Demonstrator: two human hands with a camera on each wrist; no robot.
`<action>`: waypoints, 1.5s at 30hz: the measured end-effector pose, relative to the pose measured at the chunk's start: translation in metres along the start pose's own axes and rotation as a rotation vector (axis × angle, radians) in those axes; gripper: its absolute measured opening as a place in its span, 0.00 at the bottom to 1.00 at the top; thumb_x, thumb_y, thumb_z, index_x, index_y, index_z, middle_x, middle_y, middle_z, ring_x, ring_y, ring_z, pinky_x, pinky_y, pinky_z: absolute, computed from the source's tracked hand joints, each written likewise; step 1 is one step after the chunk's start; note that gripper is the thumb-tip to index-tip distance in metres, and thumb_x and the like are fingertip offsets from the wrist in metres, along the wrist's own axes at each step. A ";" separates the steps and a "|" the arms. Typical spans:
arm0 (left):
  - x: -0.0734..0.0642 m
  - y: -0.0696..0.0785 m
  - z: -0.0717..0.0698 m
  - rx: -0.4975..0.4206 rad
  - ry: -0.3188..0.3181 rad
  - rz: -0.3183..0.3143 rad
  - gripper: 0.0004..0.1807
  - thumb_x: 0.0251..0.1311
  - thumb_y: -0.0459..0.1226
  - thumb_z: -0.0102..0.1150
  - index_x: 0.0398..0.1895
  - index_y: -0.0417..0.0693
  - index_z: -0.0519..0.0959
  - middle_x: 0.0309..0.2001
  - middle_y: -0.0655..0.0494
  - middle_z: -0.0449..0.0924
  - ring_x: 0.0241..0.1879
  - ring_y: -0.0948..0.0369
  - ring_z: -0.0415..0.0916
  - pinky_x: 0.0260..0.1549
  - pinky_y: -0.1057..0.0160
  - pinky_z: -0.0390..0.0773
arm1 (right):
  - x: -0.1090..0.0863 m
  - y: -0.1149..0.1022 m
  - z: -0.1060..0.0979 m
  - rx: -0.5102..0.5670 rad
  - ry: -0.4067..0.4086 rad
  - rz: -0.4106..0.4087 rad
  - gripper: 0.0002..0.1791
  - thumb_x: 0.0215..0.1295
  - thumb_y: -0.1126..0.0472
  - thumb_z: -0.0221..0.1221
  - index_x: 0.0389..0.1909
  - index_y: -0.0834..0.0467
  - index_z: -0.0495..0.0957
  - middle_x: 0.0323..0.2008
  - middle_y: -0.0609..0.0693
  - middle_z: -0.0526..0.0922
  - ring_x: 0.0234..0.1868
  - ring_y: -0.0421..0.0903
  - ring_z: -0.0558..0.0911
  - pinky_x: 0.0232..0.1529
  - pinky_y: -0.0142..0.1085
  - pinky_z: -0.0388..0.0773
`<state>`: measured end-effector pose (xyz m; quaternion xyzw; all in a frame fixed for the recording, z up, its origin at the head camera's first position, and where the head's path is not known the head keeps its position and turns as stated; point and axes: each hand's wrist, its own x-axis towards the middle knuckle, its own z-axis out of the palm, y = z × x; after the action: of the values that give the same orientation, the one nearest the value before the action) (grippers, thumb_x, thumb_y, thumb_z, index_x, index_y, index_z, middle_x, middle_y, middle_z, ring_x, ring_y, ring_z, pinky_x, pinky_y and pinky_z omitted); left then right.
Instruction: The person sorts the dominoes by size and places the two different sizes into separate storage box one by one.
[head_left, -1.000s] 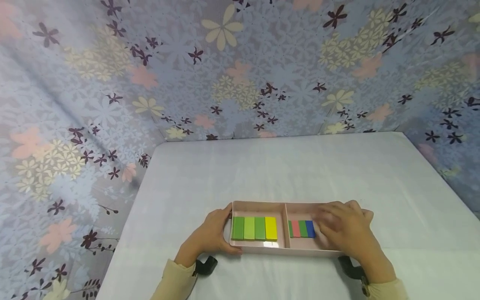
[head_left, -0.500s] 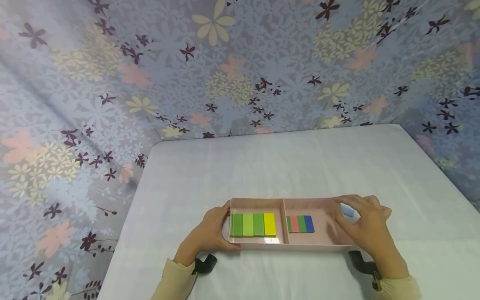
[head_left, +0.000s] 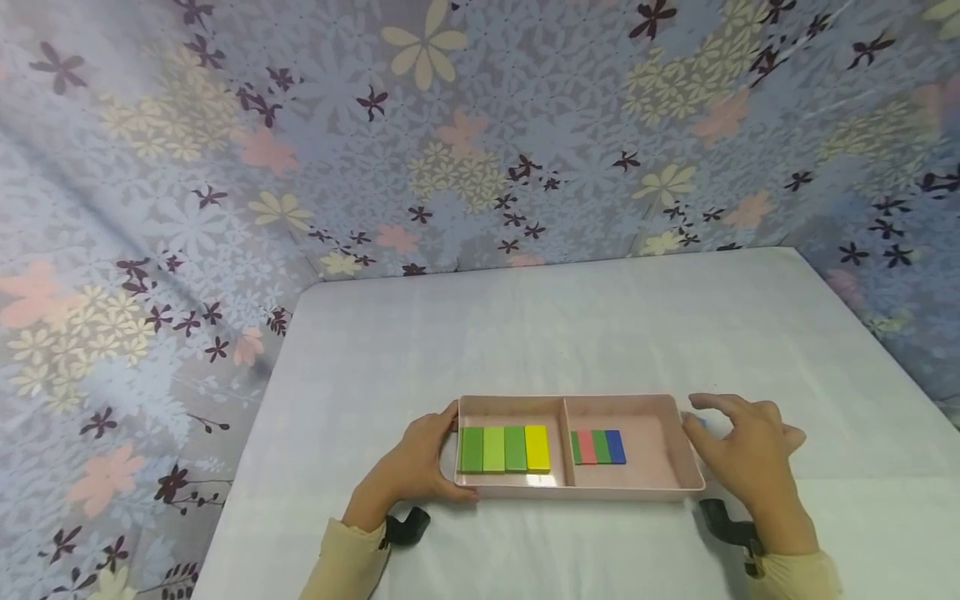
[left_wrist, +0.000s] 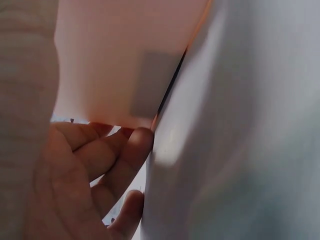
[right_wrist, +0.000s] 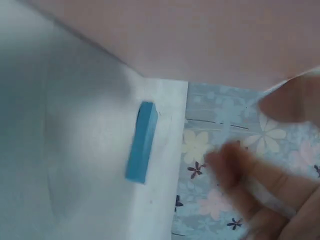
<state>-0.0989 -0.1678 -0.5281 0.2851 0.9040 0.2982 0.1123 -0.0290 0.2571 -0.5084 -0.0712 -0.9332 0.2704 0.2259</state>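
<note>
A pale pink two-compartment box (head_left: 652, 450) sits on the white table. My left hand (head_left: 416, 462) grips its left end, the thumb along the near side; in the left wrist view, fingertips (left_wrist: 140, 142) touch the box wall. Green and yellow blocks (head_left: 504, 449) stand side by side in the left compartment. The right compartment has a row of smaller green, pink and blue blocks (head_left: 598, 447) against the divider. Just past the box's right end, my right hand (head_left: 750, 450) hovers, thumb and fingers apart, holding nothing. Beside it a light blue block (right_wrist: 141, 142) lies on the table, mostly hidden in the head view.
White cloth covers the table (head_left: 525, 333). Flower-patterned fabric walls (head_left: 480, 150) rise behind it and at both sides. A dark wrist mount (head_left: 408, 527) is strapped at the left wrist, another dark mount (head_left: 726, 523) at the right.
My right hand has moved right, out of the right compartment and past the box's end, uncovering that compartment's floor. The left hand keeps its grip. The view has shifted slightly.
</note>
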 end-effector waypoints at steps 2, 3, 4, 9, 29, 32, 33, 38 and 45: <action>-0.003 -0.002 -0.002 -0.007 -0.001 -0.011 0.73 0.32 0.62 0.81 0.80 0.47 0.51 0.66 0.55 0.73 0.67 0.50 0.66 0.69 0.44 0.64 | 0.000 0.000 0.001 -0.066 -0.048 0.093 0.19 0.61 0.53 0.65 0.44 0.63 0.85 0.45 0.69 0.84 0.40 0.63 0.69 0.34 0.61 0.51; -0.004 -0.003 -0.004 -0.011 0.001 -0.009 0.72 0.31 0.62 0.81 0.80 0.47 0.51 0.64 0.55 0.73 0.66 0.50 0.67 0.69 0.44 0.65 | 0.000 0.000 0.002 -0.096 -0.066 0.137 0.21 0.62 0.51 0.64 0.44 0.65 0.85 0.45 0.70 0.84 0.39 0.64 0.69 0.34 0.61 0.51; -0.005 -0.004 -0.005 -0.015 0.001 -0.009 0.72 0.31 0.62 0.81 0.80 0.47 0.52 0.63 0.56 0.74 0.65 0.50 0.67 0.68 0.44 0.66 | 0.000 -0.001 0.004 -0.118 -0.071 0.170 0.22 0.61 0.50 0.65 0.44 0.66 0.85 0.43 0.71 0.84 0.37 0.64 0.69 0.34 0.61 0.52; -0.005 -0.009 -0.007 -0.013 0.006 0.009 0.71 0.31 0.62 0.81 0.79 0.48 0.53 0.57 0.62 0.76 0.60 0.56 0.70 0.65 0.46 0.70 | 0.004 -0.002 0.012 -0.215 -0.120 0.286 0.28 0.61 0.46 0.64 0.44 0.70 0.83 0.41 0.71 0.84 0.38 0.67 0.69 0.37 0.65 0.53; -0.003 -0.007 -0.010 0.007 0.005 0.055 0.69 0.30 0.63 0.82 0.77 0.49 0.57 0.53 0.66 0.78 0.56 0.59 0.73 0.64 0.49 0.72 | 0.014 -0.007 0.015 -0.410 -0.312 0.397 0.43 0.62 0.29 0.55 0.40 0.72 0.82 0.37 0.72 0.82 0.40 0.70 0.70 0.41 0.66 0.58; -0.003 -0.007 -0.011 0.008 0.005 0.062 0.70 0.30 0.63 0.82 0.77 0.46 0.55 0.55 0.64 0.78 0.58 0.57 0.73 0.65 0.48 0.71 | 0.012 -0.005 0.017 -0.418 -0.312 0.393 0.43 0.61 0.30 0.56 0.39 0.72 0.82 0.34 0.71 0.82 0.38 0.69 0.70 0.40 0.65 0.59; -0.003 -0.007 -0.011 0.006 0.005 0.061 0.71 0.30 0.63 0.82 0.78 0.45 0.55 0.56 0.63 0.78 0.59 0.56 0.72 0.65 0.48 0.71 | 0.012 -0.005 0.017 -0.421 -0.312 0.394 0.42 0.61 0.30 0.56 0.39 0.72 0.82 0.33 0.71 0.82 0.38 0.68 0.70 0.40 0.65 0.59; -0.004 -0.007 -0.010 0.002 0.002 0.058 0.74 0.31 0.64 0.81 0.79 0.41 0.52 0.57 0.61 0.77 0.60 0.54 0.72 0.65 0.46 0.70 | 0.011 -0.005 0.017 -0.441 -0.315 0.394 0.39 0.61 0.33 0.58 0.38 0.71 0.83 0.31 0.69 0.82 0.38 0.68 0.71 0.41 0.65 0.60; -0.005 -0.007 -0.010 0.008 -0.005 0.038 0.74 0.31 0.65 0.80 0.79 0.42 0.51 0.59 0.60 0.76 0.62 0.53 0.70 0.67 0.45 0.69 | 0.013 -0.011 0.018 -0.453 -0.318 0.392 0.37 0.59 0.38 0.62 0.45 0.72 0.82 0.38 0.72 0.83 0.40 0.68 0.72 0.42 0.64 0.61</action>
<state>-0.1016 -0.1802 -0.5242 0.3036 0.8993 0.2958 0.1079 -0.0485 0.2429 -0.5113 -0.2547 -0.9616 0.1024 -0.0004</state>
